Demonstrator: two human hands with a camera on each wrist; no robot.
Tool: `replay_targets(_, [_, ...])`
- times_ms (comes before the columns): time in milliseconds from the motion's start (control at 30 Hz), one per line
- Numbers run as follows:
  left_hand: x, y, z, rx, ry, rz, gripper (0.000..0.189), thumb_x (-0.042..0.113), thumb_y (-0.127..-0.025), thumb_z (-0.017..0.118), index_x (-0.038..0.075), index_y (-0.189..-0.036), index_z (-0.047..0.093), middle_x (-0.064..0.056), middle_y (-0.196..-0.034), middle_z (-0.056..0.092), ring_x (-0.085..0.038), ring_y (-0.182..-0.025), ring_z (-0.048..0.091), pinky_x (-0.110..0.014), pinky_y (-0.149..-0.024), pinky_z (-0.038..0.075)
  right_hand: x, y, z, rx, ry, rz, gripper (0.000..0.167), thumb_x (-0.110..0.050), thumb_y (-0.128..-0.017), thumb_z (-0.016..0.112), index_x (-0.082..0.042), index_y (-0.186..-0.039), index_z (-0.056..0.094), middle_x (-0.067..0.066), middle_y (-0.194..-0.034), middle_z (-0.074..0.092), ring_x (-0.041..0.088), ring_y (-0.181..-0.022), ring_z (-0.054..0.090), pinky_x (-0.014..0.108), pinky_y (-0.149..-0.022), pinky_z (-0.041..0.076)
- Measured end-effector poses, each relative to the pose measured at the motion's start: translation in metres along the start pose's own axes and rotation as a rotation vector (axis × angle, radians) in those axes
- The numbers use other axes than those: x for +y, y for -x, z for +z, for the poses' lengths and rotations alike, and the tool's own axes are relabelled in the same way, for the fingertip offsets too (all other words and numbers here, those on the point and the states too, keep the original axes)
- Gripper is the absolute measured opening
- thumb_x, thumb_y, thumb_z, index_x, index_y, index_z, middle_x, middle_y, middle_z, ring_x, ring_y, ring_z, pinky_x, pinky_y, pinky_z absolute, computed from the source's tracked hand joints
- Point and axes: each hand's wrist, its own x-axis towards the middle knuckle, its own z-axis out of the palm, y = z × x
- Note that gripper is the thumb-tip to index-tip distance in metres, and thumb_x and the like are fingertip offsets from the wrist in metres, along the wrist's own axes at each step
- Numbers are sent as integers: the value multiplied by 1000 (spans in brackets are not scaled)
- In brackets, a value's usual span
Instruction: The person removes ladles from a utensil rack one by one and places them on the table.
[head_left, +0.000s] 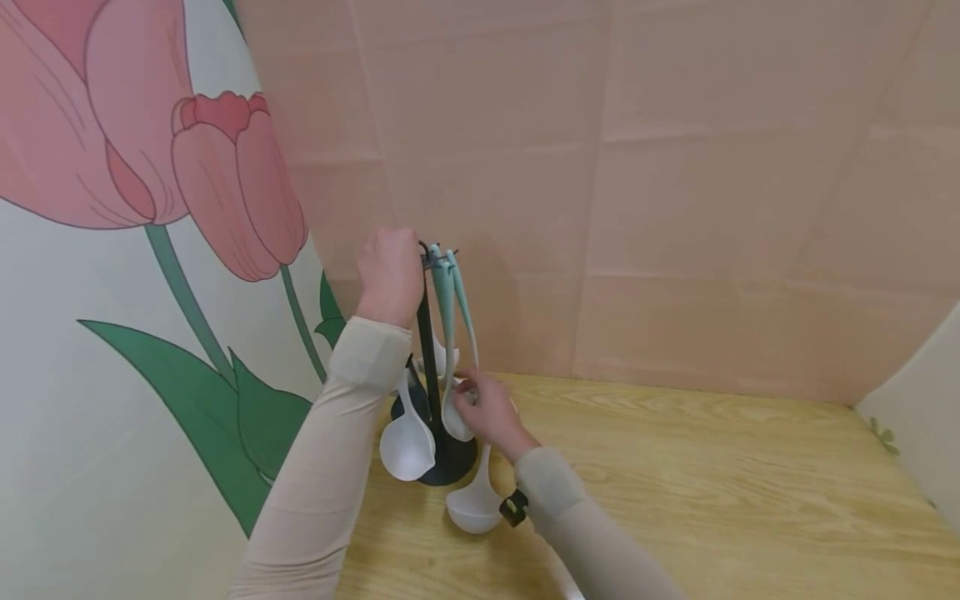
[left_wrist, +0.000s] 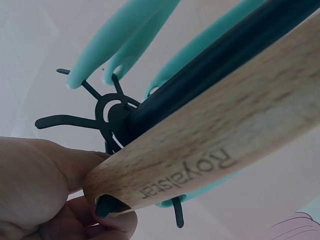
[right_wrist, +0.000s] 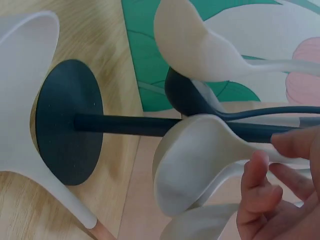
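Observation:
My left hand (head_left: 390, 275) is at the top of a black utensil stand (head_left: 453, 462). Its thumb and fingers pinch the end of a wood-grain handle (left_wrist: 200, 140), printed "Royalstar", beside the black hooks (left_wrist: 70, 121). This looks like a ladle's handle; its head is outside the left wrist view. Lower down, my right hand (head_left: 491, 412) has bent fingers around the neck of a white ladle (right_wrist: 195, 160) hanging from the stand. Teal handles (head_left: 444, 296) hang from the hooks. Another white ladle (head_left: 407, 446) and a black ladle (right_wrist: 185, 95) hang beside the post.
In front of the stand's base, a white ladle (head_left: 474, 510) is low at the wood-grain table (head_left: 712, 492). A pink wall covering (head_left: 675, 208) rises behind. To the left stands a tulip-printed panel (head_left: 172, 400).

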Motion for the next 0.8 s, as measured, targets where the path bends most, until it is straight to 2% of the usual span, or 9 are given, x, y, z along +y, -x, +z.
replay_targets(167, [0, 0, -1, 9, 0, -2, 8, 2, -95, 65, 3, -98, 73, -14, -96, 69, -27, -88, 64, -39, -75, 57, -2, 2, 3, -61, -43, -50, 32, -9, -95, 63, -3, -126, 60, 14, -113, 68, 30, -98, 66, 40, -79, 54])
replay_targets(267, [-1, -2, -1, 9, 9, 4, 8, 2, -95, 65, 3, -98, 73, -14, -97, 69, -27, -89, 64, -40, -75, 57, -4, 3, 4, -78, -45, -50, 28, -11, -95, 65, -6, -123, 60, 12, -116, 68, 26, -104, 65, 37, -80, 53])
replay_targets(433, [-3, -4, -2, 4, 46, 38, 10, 2, -97, 63, 4, -99, 72, -13, -97, 69, -28, -90, 64, -40, -77, 56, -6, 6, 4, -130, -112, 11, 22, -16, -97, 65, -8, -117, 61, 10, -114, 66, 17, -78, 65, 30, -65, 55])
replay_targets(500, [-5, -5, -2, -10, 90, 44, 13, 3, -99, 59, 4, -103, 72, -13, -99, 69, -27, -89, 64, -41, -78, 56, -8, 6, 4, -149, -133, 23, 20, -17, -98, 64, -7, -115, 61, 10, -111, 66, 15, -69, 63, 29, -60, 55])
replay_targets(667, [-14, -6, -1, -20, 205, 49, 22, 8, -103, 50, 5, -111, 70, -12, -103, 69, -26, -86, 63, -41, -76, 55, -10, 8, 3, -161, -101, -41, 15, -18, -99, 63, -9, -111, 63, 7, -103, 67, 12, -65, 60, 28, -57, 53])
replay_targets(800, [-17, -4, 0, 18, 248, 55, 32, 24, -105, 47, 5, -91, 69, -10, -86, 67, -25, -75, 60, -38, -66, 51, -11, 10, 3, -160, -67, -108, 9, -19, -100, 62, -12, -106, 64, 5, -97, 69, 10, -60, 58, 27, -53, 51])
